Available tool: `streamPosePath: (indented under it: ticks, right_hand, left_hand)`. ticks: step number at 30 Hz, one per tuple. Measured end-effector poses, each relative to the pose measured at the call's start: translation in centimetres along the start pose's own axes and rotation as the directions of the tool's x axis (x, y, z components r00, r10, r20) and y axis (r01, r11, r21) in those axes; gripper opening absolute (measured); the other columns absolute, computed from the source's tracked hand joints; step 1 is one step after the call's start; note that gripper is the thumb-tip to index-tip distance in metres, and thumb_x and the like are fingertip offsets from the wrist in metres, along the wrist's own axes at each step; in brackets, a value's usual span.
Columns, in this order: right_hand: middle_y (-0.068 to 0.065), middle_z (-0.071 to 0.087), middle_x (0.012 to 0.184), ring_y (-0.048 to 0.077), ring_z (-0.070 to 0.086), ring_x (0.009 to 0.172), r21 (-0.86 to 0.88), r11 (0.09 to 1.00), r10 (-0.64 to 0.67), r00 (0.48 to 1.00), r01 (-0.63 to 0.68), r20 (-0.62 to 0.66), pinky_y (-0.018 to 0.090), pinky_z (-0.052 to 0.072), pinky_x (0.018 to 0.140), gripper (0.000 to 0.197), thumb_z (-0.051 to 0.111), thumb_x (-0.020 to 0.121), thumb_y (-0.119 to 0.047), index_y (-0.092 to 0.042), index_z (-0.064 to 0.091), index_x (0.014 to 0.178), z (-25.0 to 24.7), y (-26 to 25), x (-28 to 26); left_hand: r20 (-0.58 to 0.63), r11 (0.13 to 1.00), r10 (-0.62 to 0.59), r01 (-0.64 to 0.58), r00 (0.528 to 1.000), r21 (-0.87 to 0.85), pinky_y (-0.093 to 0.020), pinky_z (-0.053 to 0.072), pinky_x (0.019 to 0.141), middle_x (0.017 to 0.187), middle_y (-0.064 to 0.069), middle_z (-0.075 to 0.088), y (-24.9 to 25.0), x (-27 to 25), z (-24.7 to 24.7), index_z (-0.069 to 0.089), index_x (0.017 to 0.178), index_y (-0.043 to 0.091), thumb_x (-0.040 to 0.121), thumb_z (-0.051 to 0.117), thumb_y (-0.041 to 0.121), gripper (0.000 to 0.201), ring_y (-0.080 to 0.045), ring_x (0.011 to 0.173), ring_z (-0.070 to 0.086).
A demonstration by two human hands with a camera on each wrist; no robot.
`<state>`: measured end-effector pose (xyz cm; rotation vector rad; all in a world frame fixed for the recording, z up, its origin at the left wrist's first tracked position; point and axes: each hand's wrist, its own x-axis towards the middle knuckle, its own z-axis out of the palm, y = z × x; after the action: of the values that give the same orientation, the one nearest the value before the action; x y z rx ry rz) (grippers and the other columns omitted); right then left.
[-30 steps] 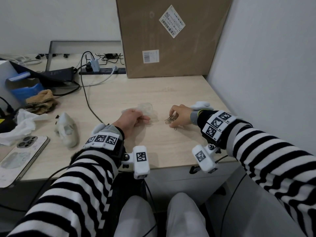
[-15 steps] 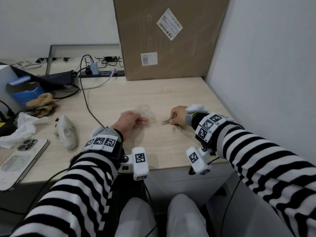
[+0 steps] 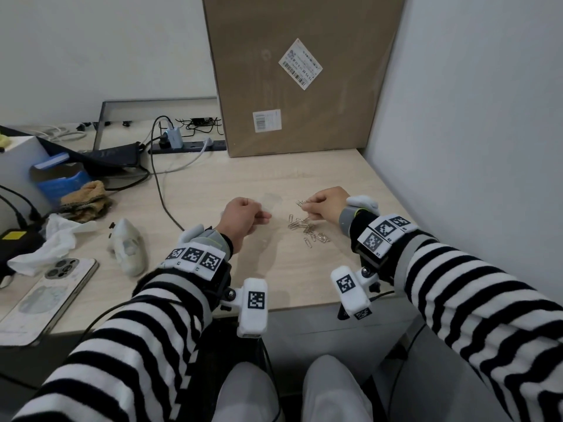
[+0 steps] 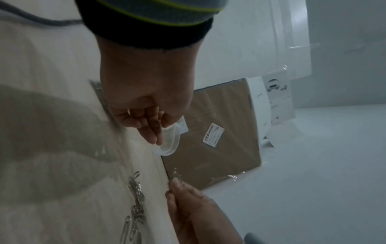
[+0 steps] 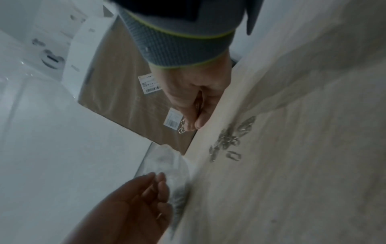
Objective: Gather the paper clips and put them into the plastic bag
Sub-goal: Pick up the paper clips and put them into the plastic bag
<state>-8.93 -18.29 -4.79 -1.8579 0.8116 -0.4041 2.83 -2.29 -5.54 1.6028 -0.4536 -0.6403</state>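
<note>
while left hand [image 3: 243, 216] pinches half-hidden plastic bag [image 3: 272, 200]; right hand [image 3: 327, 204] grips blurred paper clips [image 3: 301, 203]

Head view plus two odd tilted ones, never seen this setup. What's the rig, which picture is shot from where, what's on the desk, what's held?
No machine here: a person in a striped sweater works with bare hands. The white blocks with black-and-white markers strapped on the wrists carry cameras. The wide picture comes from a camera on the head, looking down at the desk. The two tilted pictures come from the wrist cameras, each looking along its own hand.

The left hand pinches a clear plastic bag with curled fingers. The right hand has a grip on a few paper clips; loose paper clips lie scattered on the desk below it.

Also there: a cardboard box at the back, and at the left a phone, a white cloth, cables and a power strip.
</note>
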Motion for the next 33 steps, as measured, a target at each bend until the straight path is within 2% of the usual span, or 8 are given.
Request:
streamPosePath:
  ticks: [4, 12, 17, 19, 24, 28, 31, 33]
  right_hand:
    - [0.004, 0.066, 0.064, 0.014, 0.063, 0.061, 0.123, 0.991, -0.057, 0.998, 0.053, 0.024, 0.031, 0.058, 0.084, 0.012, 0.077, 0.077, -0.007, -0.011, 0.068, 0.069, 0.5, -2.4, -0.2]
    - [0.002, 0.069, 0.068, 0.007, 0.063, 0.059, -0.298, 0.953, -0.007, 0.993, 0.043, 0.121, 0.022, 0.057, 0.073, 0.016, 0.074, 0.08, -0.016, -0.002, 0.074, 0.089, 1.9, -5.0, -1.0]
    - [0.006, 0.073, 0.106, 0.022, 0.068, 0.098, -0.256, 0.953, -0.133, 0.983, 0.162, 0.129, 0.034, 0.053, 0.091, 0.023, 0.06, 0.088, -0.024, -0.007, 0.074, 0.097, 3.1, -4.6, -1.0]
    - [-0.003, 0.068, 0.12, 0.015, 0.062, 0.111, -0.205, 0.956, -0.183, 0.973, 0.21, 0.141, 0.024, 0.045, 0.096, 0.024, 0.056, 0.091, -0.025, -0.013, 0.073, 0.105, 3.1, -4.4, -1.3]
    - [-0.005, 0.072, 0.11, 0.012, 0.064, 0.104, -0.138, 0.949, -0.289, 0.957, 0.284, -0.02, 0.027, 0.048, 0.097, 0.02, 0.06, 0.088, -0.024, -0.019, 0.074, 0.101, 1.9, -3.6, -1.5]
    - [0.002, 0.067, 0.117, 0.019, 0.061, 0.108, -0.439, 0.88, -0.188, 0.982, 0.18, 0.025, 0.024, 0.044, 0.089, 0.028, 0.061, 0.088, -0.032, -0.019, 0.067, 0.113, 0.1, -1.8, -0.5]
    - [0.004, 0.051, 0.136, 0.024, 0.052, 0.122, -0.662, 0.741, -0.002, 0.987, 0.109, 0.161, 0.034, 0.041, 0.099, 0.056, 0.065, 0.082, -0.048, -0.023, 0.052, 0.131, -0.5, -0.2, 0.3]
    - [0.005, 0.042, 0.14, 0.028, 0.047, 0.125, -0.743, 0.657, 0.057, 0.975, 0.127, 0.217, 0.04, 0.04, 0.103, 0.07, 0.066, 0.077, -0.054, -0.027, 0.043, 0.137, -0.1, 0.4, 0.5]
  left_hand:
    - [0.02, 0.996, 0.019, -0.021, 1.0, 0.089, -0.021, 0.033, 0.05, 0.072, -0.003, 0.066, 1.6, -0.4, 1.0, 0.046, 0.072, 0.017, 0.093, 0.044, 0.013, 0.021, -0.004, 0.049, 0.06]
    - [0.067, 0.988, 0.032, -0.042, 0.997, 0.148, -0.02, 0.035, 0.049, 0.071, -0.007, 0.066, 2.2, -1.7, 2.2, 0.046, 0.065, 0.013, 0.091, 0.041, 0.006, 0.027, -0.006, 0.05, 0.06]
    - [0.036, 0.992, 0.047, -0.051, 0.998, 0.111, -0.019, 0.035, 0.047, 0.071, -0.008, 0.065, 2.0, -1.6, 1.7, 0.045, 0.066, 0.014, 0.09, 0.038, 0.005, 0.026, -0.008, 0.051, 0.059]
    - [0.015, 0.997, 0.043, -0.044, 0.999, 0.069, -0.018, 0.036, 0.046, 0.071, -0.009, 0.065, 1.9, -1.4, 1.4, 0.042, 0.066, 0.014, 0.091, 0.037, 0.004, 0.027, -0.01, 0.054, 0.059]
    - [-0.017, 0.999, 0.027, -0.028, 0.999, -0.028, -0.022, 0.039, 0.052, 0.076, -0.01, 0.07, 1.0, -0.9, 1.6, 0.04, 0.063, 0.015, 0.091, 0.033, 0.003, 0.031, -0.016, 0.064, 0.065]
    - [-0.05, 0.999, -0.029, 0.027, 0.998, -0.032, -0.015, 0.04, 0.042, 0.078, -0.011, 0.069, -0.3, -0.2, 1.5, 0.039, 0.061, 0.014, 0.09, 0.032, 0.0, 0.033, -0.012, 0.057, 0.066]
    - [-0.036, 0.995, -0.096, 0.097, 0.995, 0.033, -0.011, 0.032, 0.034, 0.063, -0.008, 0.067, -1.3, 0.3, 1.2, 0.046, 0.063, 0.009, 0.088, 0.035, -0.004, 0.03, -0.01, 0.037, 0.052]
    - [-0.003, 0.991, -0.12, 0.12, 0.993, 0.057, -0.012, 0.034, 0.036, 0.059, -0.006, 0.067, -1.6, 0.6, 1.0, 0.053, 0.069, 0.004, 0.088, 0.038, -0.004, 0.026, -0.009, 0.041, 0.05]
